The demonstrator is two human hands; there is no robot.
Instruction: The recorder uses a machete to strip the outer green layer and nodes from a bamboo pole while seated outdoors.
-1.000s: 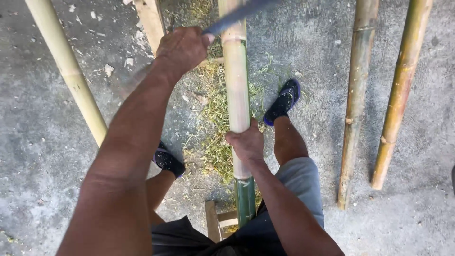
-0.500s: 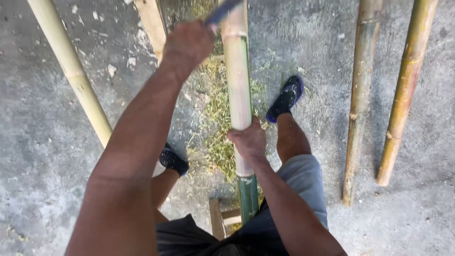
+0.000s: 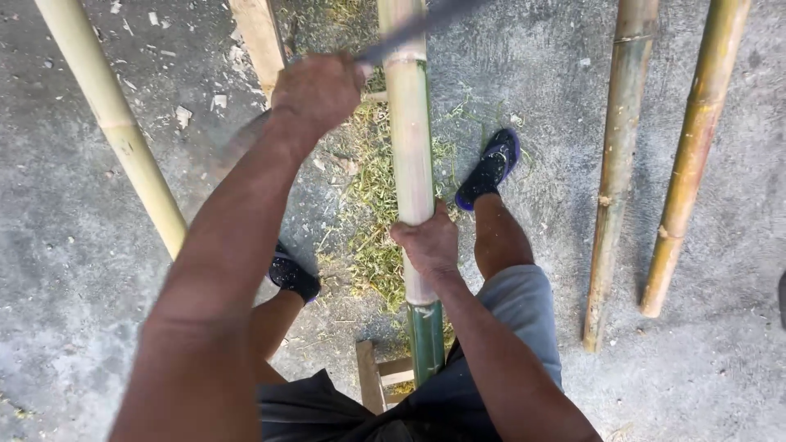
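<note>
A long bamboo pole (image 3: 409, 147) runs away from me between my legs, its scraped part pale and its near end green (image 3: 426, 344). My right hand (image 3: 427, 241) is wrapped around the pole at mid-length. My left hand (image 3: 318, 88) is closed on the handle of a dark-bladed knife (image 3: 417, 24), left of the pole. The blade lies slanted across the pole near the top of the view. Green shavings (image 3: 372, 188) are strewn on the concrete beside the pole.
A pale bamboo pole (image 3: 123, 131) lies at the left, and two more poles (image 3: 614, 164) (image 3: 696, 147) at the right. A wooden plank (image 3: 258, 33) lies at the top. A small wooden stand (image 3: 377, 376) sits under the pole's near end. My dark shoes (image 3: 490, 168) (image 3: 293, 277) flank the pole.
My left hand with the knife slid a little away along the pole, then came back toward me. My right hand kept its grip in the same place.
</note>
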